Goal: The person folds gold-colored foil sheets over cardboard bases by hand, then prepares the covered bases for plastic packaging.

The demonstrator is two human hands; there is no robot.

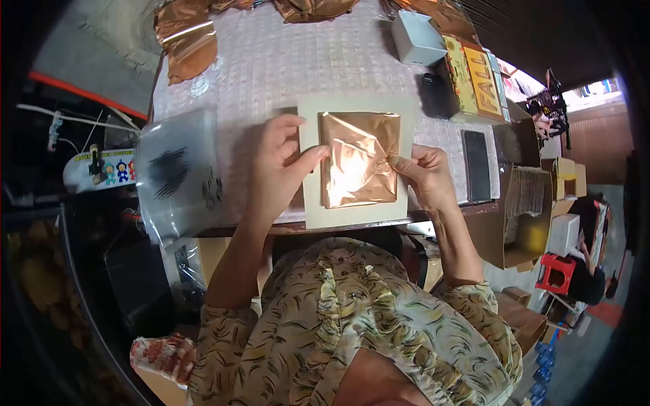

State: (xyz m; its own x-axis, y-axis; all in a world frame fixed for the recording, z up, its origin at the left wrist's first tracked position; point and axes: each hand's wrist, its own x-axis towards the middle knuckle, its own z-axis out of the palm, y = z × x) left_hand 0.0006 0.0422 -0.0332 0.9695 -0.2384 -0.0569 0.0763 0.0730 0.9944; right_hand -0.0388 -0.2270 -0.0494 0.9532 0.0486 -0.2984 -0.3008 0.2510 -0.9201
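Note:
A square, shiny copper-coloured foil packet (360,162) lies on a larger cream card (315,199) at the table's near edge. My left hand (281,162) is beside it, thumb tip against the packet's left edge. Its other fingers are loosely curled near the card's upper left, with a gap between them and the thumb. On the other side, my right hand (428,177) grips the packet's right edge, thumb on top of the foil. Its remaining fingers are bent at the card's edge and partly hidden. Bright light reflects off the wrinkled foil.
Clear plastic bags (179,172) lie at left. A dark phone-like slab (477,166) is at right, below a box marked FALL (482,81) and a white box (418,39). Crumpled copper foil (189,44) sits at the far edge. Cardboard boxes (525,216) stand beyond the table.

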